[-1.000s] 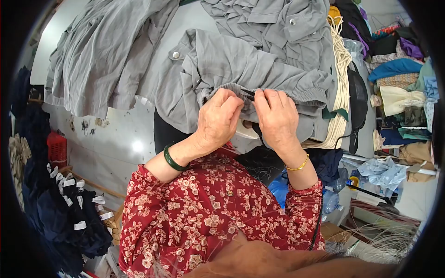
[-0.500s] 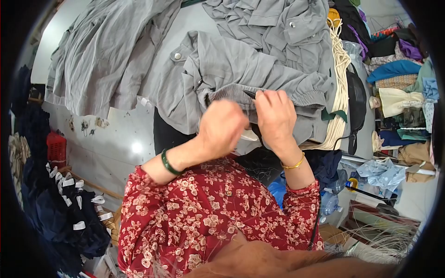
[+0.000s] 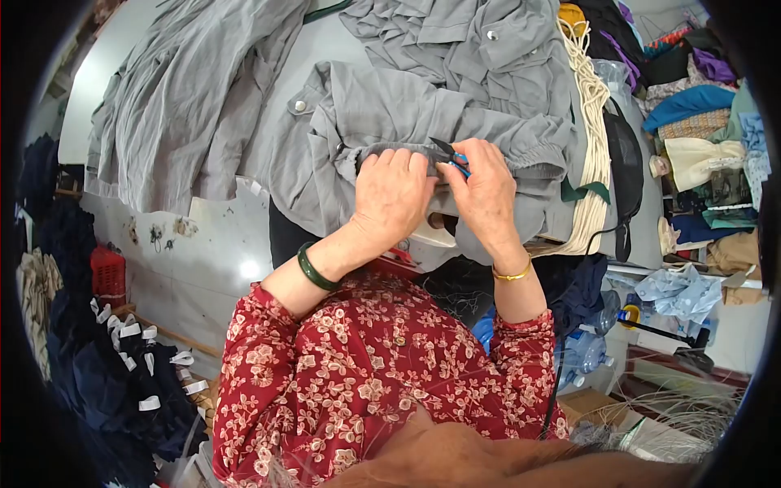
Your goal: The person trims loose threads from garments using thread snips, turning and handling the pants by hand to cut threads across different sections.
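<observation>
A grey garment (image 3: 390, 106) with a gathered elastic edge (image 3: 533, 161) and a metal snap (image 3: 300, 106) lies bunched in front of me. My left hand (image 3: 393, 191) is closed on the garment's near edge, fingertips curled over the fabric. Just to its right, my right hand (image 3: 486, 191) grips a pair of thread snips (image 3: 457, 163) with blue handles and dark blades. The blades point up and left over the elastic edge. Fabric between the two hands is partly hidden by my fingers.
More grey garments (image 3: 187, 98) spread over the table (image 3: 232, 232) at left and at the back. A bundle of cream cord (image 3: 587, 163) and a black bag (image 3: 626, 175) lie at right. Dark clothes with white tags (image 3: 130, 333) hang at lower left, near a red basket (image 3: 108, 272).
My left hand has come down onto the garment edge from a blurred, raised position. The snips in my right hand have turned, so their blue handles show now.
</observation>
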Available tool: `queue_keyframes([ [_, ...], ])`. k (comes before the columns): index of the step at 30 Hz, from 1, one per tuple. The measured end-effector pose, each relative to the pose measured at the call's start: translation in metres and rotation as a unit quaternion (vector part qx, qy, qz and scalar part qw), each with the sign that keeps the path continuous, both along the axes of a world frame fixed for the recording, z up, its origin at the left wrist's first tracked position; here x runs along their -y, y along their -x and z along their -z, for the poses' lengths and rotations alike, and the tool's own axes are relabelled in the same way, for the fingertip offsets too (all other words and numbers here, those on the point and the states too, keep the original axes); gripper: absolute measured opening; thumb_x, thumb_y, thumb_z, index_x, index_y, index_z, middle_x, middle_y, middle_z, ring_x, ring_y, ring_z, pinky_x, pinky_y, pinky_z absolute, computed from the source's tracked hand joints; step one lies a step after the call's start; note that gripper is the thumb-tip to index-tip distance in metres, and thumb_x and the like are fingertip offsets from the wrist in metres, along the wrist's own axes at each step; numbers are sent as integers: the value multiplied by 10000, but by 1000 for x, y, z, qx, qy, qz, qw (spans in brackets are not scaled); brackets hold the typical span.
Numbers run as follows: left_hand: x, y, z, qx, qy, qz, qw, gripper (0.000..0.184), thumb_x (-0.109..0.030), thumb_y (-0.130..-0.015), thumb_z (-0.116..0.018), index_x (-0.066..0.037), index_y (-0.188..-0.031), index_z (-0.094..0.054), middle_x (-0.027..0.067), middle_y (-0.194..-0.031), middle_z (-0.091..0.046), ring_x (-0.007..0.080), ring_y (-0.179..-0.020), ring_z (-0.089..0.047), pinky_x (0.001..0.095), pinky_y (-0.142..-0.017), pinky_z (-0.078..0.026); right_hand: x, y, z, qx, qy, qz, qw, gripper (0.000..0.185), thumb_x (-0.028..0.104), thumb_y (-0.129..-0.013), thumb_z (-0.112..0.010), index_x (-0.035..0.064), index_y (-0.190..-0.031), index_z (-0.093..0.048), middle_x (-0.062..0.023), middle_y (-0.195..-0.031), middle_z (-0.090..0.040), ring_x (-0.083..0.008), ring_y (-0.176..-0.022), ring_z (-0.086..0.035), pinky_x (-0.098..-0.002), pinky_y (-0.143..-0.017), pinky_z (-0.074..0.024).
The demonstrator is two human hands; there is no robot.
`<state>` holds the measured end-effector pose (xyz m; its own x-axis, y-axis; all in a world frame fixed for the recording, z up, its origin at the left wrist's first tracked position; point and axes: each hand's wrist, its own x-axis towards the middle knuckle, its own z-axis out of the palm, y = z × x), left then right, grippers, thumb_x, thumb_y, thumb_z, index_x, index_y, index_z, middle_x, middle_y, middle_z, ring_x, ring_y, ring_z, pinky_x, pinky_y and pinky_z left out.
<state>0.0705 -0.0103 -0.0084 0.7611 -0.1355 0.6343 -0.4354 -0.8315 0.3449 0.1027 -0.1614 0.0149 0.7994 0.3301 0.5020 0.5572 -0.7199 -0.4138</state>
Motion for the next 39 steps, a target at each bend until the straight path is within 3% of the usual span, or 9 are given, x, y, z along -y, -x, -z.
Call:
queue_keyframes([
  [3, -4, -3, 8, -26, 87, 37, 995, 182, -88, -738, -680, -48, -752, -503, 112, -688, -509, 297, -656, -536, 415, -590, -401, 4, 2, 4, -4, -7, 3, 1000, 273, 110, -731, -732, 48, -931, -557, -79, -844, -585, -257, -790, -571, -360, -671, -473],
  [11, -21, -4, 10, -146, 280, 65, 947, 77, -58, -876, -559, 14, -854, -546, 114, -658, -573, 195, -580, -557, 331, -561, -444, 16, 7, 6, -61, -56, -44, 996, 292, 95, -699, -754, 44, -911, -559, -78, -856, -591, -249, -804, -581, -355, -671, -477],
  [20, -22, 0, 0, -155, 256, 80, 951, 71, -56, -888, -538, 11, -866, -535, 89, -678, -559, 169, -603, -524, 307, -569, -429, 8, 8, 4, 72, 19, -80, 994, 251, 78, -684, -727, 60, -880, -571, -62, -833, -559, -259, -820, -543, -362, -690, -468],
  [26, -30, 13, 0, -181, 227, 180, 940, 65, -38, -854, -587, 1, -876, -540, 104, -748, -566, 214, -682, -554, 315, -617, -448, 4, 3, 11, 154, 97, -74, 980, 198, 94, -714, -696, 68, -872, -580, -55, -836, -561, -244, -810, -539, -353, -685, -464],
  [29, -34, 32, 8, -247, 150, 344, 893, 126, -49, -820, -638, -19, -920, -567, 105, -778, -582, 256, -706, -580, 336, -636, -474, 6, -1, 10, 116, 56, -75, 989, 219, 95, -710, -709, 63, -887, -584, -58, -840, -571, -252, -814, -541, -358, -690, -466],
  [31, -29, 55, -7, -312, 89, 378, 867, 185, -81, -803, -676, -54, -969, -598, 89, -811, -595, 277, -743, -601, 358, -651, -493, 7, -3, 8, 73, 1, -76, 994, 238, 96, -708, -720, 59, -898, -581, -61, -841, -575, -260, -818, -543, -360, -694, -466],
  [36, -35, 35, -19, 54, -43, 156, 985, 269, -75, -674, -571, -57, -942, -575, 67, -797, -525, 230, -700, -544, 349, -595, -438, 6, -4, 6, 12, -20, -63, 998, 274, 94, -704, -738, 50, -915, -569, -66, -837, -578, -269, -825, -545, -364, -702, -464],
  [37, -35, 28, -28, 51, -46, 101, 993, 269, -4, -685, -563, -47, -945, -613, 72, -884, -584, 246, -769, -568, 351, -641, -445, 6, -5, 6, 9, -16, -61, 998, 276, 92, -704, -738, 49, -916, -567, -65, -834, -576, -269, -821, -544, -365, -699, -463],
  [39, -35, 2, -18, 51, -97, 30, 994, 188, -34, -704, -559, -60, -883, -608, 50, -882, -573, 233, -815, -556, 348, -675, -425, 5, -5, 7, 1, -13, -56, 998, 279, 90, -704, -740, 49, -917, -565, -64, -826, -572, -267, -813, -541, -367, -693, -461],
])
